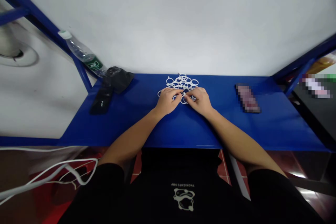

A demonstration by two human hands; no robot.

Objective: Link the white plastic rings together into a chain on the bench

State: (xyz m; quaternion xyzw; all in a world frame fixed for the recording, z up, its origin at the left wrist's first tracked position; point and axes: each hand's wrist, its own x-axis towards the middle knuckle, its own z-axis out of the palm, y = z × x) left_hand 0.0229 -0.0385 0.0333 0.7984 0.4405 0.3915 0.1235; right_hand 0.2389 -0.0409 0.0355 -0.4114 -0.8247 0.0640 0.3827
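A loose pile of thin white rings (pixel 183 78) lies on the blue table at its back, several of them overlapping. My left hand (pixel 168 99) and my right hand (pixel 200 100) meet at the near side of this pile, fingers bent and thumbs facing each other. Between their fingertips is one white ring (pixel 184 100) with a small knob at its top, pinched from both sides. More rings show under and around both hands. Fingers cover part of the pile, so the exact grip is small and partly hidden.
On the blue tabletop (pixel 183 129), a black phone-like slab (pixel 101 101) and a crumpled black bag (pixel 119 78) lie left, beside a leaning plastic bottle (pixel 85 54). A blurred-out phone (pixel 248 98) lies right. White cables (pixel 65 168) hang at lower left. A white wall (pixel 178 24) stands behind.
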